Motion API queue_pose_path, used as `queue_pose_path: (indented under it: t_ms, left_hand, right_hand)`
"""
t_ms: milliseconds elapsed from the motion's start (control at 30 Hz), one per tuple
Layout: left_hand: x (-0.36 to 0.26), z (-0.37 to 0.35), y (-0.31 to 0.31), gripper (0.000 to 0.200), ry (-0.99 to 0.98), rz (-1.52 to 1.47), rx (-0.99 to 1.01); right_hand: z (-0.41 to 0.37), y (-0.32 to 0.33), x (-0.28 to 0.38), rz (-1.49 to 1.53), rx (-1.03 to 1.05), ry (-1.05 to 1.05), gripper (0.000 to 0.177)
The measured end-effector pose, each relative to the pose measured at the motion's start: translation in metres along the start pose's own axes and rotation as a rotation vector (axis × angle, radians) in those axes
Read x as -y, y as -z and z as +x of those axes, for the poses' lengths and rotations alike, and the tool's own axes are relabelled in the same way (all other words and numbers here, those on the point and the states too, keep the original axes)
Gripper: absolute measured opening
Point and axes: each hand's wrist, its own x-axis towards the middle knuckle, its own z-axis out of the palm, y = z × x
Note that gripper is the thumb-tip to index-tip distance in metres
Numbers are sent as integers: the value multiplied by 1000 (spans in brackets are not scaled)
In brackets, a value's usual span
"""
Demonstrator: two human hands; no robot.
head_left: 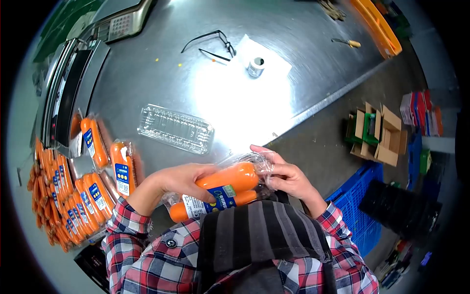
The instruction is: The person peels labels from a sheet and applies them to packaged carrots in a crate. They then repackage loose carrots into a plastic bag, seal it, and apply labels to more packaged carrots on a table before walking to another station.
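Note:
A clear-wrapped pack of orange carrots (230, 178) with a blue and white label lies across both hands, close to my body at the table's near edge. My left hand (183, 180) grips its left part, the thumb resting by the label. At the pack's right end, my right hand (285, 172) has its fingers closed on the loose clear film. Just beyond the pack, a clear plastic tray (176, 129) lies on the metal table (132, 88); neither hand touches it.
Many carrot packs (93, 196) are piled at the left beside a black and silver machine (71, 93). A scale (120, 27), glasses (229, 46), a white roll (256, 67) and an orange crate (377, 27) are farther back. Cardboard boxes (389, 137) and a blue crate (360, 206) stand right.

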Motion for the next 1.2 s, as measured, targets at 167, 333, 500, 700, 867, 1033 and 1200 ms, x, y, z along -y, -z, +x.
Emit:
queue_pose_path:
  t_ms: [167, 333, 500, 700, 867, 1033, 1200]
  left_hand:
    - [9, -2, -13, 56, 8, -184, -40]
    - [21, 4, -33, 61, -37, -433, -123]
    - [20, 24, -45, 64, -83, -548, -200]
    - [11, 46, -41, 64, -71, -622, -307]
    - [3, 72, -53, 64, -152, -641, -390]
    - [1, 96, -66, 67, -141, -541, -352]
    - [0, 107, -92, 65, -219, -608, -413]
  right_hand:
    - [24, 1, 23, -58, 94, -322, 50]
    - [27, 15, 10, -166, 86, -165, 35]
    - [28, 39, -1, -162, 97, -139, 39]
    - [57, 83, 0, -217, 298, -156, 44]
    - [71, 114, 11, -373, 567, -253, 49]
    - [83, 142, 10, -177, 866, -224, 67]
    - [96, 133, 12, -290, 1060, -178, 77]
